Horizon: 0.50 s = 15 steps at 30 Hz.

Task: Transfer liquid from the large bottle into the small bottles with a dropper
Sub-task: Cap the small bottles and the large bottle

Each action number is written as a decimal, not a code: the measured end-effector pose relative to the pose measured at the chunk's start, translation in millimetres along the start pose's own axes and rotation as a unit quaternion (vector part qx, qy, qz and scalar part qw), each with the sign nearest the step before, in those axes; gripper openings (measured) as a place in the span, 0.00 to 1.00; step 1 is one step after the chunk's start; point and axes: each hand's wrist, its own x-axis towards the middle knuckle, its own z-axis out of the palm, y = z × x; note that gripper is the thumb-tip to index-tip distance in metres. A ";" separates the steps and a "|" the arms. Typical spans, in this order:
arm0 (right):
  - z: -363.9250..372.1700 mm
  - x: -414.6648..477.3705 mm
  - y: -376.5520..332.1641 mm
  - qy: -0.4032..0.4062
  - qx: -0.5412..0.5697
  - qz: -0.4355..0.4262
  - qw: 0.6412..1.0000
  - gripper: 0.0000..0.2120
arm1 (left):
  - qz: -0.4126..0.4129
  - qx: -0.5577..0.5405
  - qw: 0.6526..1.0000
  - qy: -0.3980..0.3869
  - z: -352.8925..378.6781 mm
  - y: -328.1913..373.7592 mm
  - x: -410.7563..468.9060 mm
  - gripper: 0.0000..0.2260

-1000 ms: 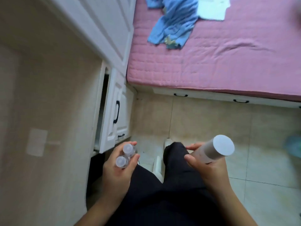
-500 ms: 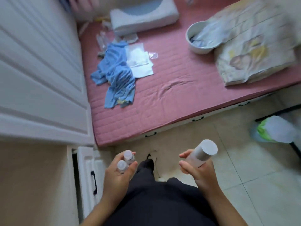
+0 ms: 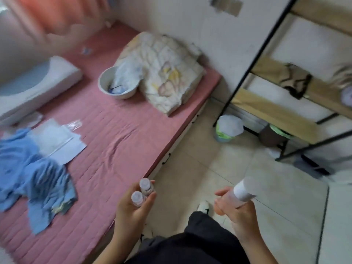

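**Both hands loaded beside the bed, no dropper in sight**

The person stands at the near edge of the pink quilted bed (image 3: 118, 141). The left hand (image 3: 131, 210) is curled round two small clear plastic bottles with clear caps (image 3: 137, 198), held side by side just over that edge. The right hand (image 3: 238, 214) wraps the pale, white-capped cylindrical large bottle (image 3: 240, 193), held over the tiled floor to the right of the bed and tilted, cap away from the person.

The small bottles look light, smooth and likely slippery. Two in one palm is a loose hold, so each is probably best pinched singly at its body. The large bottle seems stiff and heavier, and a mid-body grip suits it.

Compared with a second ago, both grips are unchanged. The view has swung from the white cabinet to the bed, bringing a shelf rack into sight.
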 end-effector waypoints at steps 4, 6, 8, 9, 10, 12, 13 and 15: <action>-77.9 34.4 -10.2 0.070 0.024 0.017 0.997 0.11 | 0.032 0.008 0.997 -0.071 93.6 35.1 48.4 0.15; -116.4 50.3 -22.7 0.100 0.032 0.012 0.994 0.09 | 0.032 0.005 0.993 -0.110 146.6 59.0 67.5 0.12; -157.9 66.6 -34.5 0.131 0.062 0.000 0.989 0.08 | 0.048 0.013 0.989 -0.141 200.3 86.7 81.8 0.12; -179.6 75.6 -38.8 0.146 0.076 -0.005 0.986 0.08 | 0.059 0.018 0.985 -0.159 227.1 98.9 88.5 0.13; -200.7 84.5 -41.3 0.158 0.079 -0.006 0.984 0.08 | 0.064 0.020 0.982 -0.178 252.5 108.5 95.8 0.13; -238.6 98.9 -39.9 0.187 0.064 -0.003 0.980 0.08 | 0.068 0.022 0.975 -0.208 297.4 124.1 110.9 0.12; -255.7 104.9 -38.5 0.207 0.063 0.001 0.976 0.08 | 0.071 0.027 0.972 -0.221 316.8 132.2 117.7 0.12; -285.8 119.0 -37.2 0.243 0.070 0.005 0.967 0.09 | 0.086 0.042 0.966 -0.241 350.4 146.4 131.0 0.11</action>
